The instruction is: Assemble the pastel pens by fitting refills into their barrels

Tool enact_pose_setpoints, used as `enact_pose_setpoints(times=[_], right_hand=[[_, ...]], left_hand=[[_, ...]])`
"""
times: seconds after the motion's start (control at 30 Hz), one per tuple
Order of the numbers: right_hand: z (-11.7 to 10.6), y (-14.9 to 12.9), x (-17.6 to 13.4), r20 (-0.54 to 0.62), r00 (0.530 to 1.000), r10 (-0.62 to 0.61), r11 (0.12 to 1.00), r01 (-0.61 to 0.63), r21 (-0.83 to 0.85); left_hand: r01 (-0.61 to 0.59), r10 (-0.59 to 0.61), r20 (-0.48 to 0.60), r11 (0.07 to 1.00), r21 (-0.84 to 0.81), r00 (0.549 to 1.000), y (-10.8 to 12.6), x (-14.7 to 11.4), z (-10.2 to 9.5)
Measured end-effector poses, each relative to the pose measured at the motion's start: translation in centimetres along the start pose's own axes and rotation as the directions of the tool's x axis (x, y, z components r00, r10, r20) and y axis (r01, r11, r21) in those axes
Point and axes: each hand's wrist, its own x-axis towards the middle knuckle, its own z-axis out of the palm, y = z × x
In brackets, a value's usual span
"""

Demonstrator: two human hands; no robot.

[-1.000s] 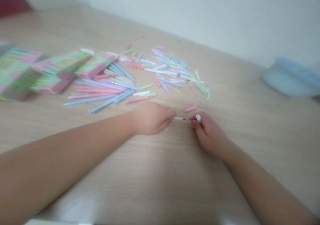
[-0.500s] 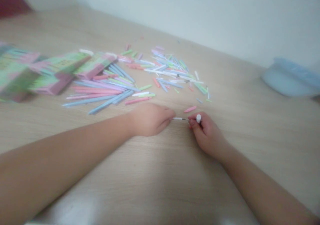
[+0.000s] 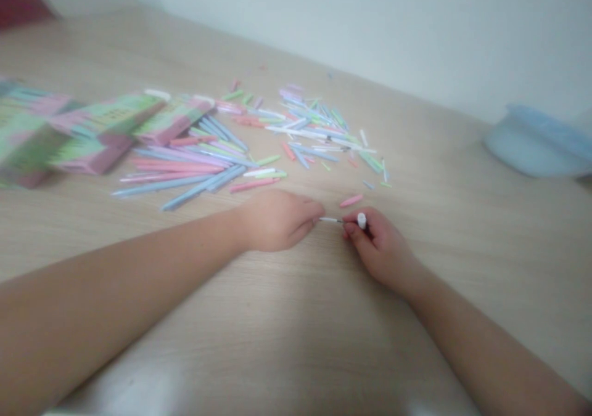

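Observation:
My left hand [image 3: 280,220] is closed in a pinch around a thin white pen refill [image 3: 329,219], whose dark tip points right. My right hand [image 3: 377,243] is closed too, its thumb and fingertips meeting at that tip. A short white cylinder [image 3: 362,220], which looks like a pen part, sticks up from the right fingers; most of it is hidden. Just beyond the right hand lies a pink pen piece [image 3: 351,201]. Past my left wrist, another pink pen piece [image 3: 254,185] rests on the table.
Pastel pen barrels [image 3: 185,166] lie piled at left centre. A scatter of small pen parts and refills [image 3: 314,132] spreads behind the hands. Pink and green boxes [image 3: 106,120] stand at the left. A blue pouch-like object [image 3: 539,142] sits by the wall at the right.
My right hand has shifted slightly left, bringing its fingertips and the white cylinder closer to the refill tip. My left hand has hardly moved.

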Motion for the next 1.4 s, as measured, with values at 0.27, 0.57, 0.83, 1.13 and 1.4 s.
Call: enact_pose_setpoints(times=[0.27,0.57,0.83,1.13,1.4], right_hand=[[0.5,-0.6,0.1,0.031,1.000,0.000,0.999,-0.001,0.035],[0.7,-1.3,-0.3,0.050,0.987,-0.155,0.988,0.155,0.012],[0.3,-0.4,-0.6,0.083,0.962,-0.261,0.961,0.267,-0.072],[-1.3,-0.4,-0.5,0.149,0.963,-0.226,0.931,0.259,-0.256],[-1.3,-1.0,-0.4,0.216,0.956,-0.196,0.890,0.266,-0.371]], left_hand=[[-0.016,0.016,0.005,1.000,-0.012,1.000,0.2,0.0,-0.1],[0.026,-0.026,-0.013,1.000,-0.002,1.000,0.4,0.3,0.1],[0.066,-0.064,-0.027,0.995,0.072,0.998,0.8,0.5,0.2],[0.077,-0.075,-0.051,0.996,0.052,0.996,0.6,0.4,0.0],[0.090,-0.088,-0.029,0.995,0.049,0.996,0.6,0.5,0.0]])
